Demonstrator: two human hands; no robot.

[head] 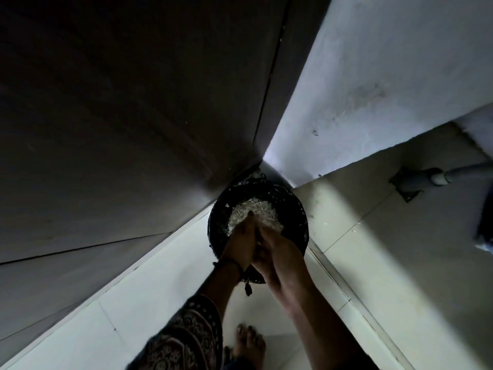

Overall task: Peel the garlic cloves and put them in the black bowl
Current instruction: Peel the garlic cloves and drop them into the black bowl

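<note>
Black bin (293,209), pale peelings (253,209) inside; left hand (238,243), right hand (278,252) touching above; fingers (250,218): hold unclear.

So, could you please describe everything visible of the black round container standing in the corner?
The black round container stands on the pale tiled floor, pushed into the corner beside a white wall. Its dark rim looks uneven, perhaps bag-lined. Whitish scraps are heaped inside. The left hand and right hand, close together, hide its near side; contact is unclear.
</note>
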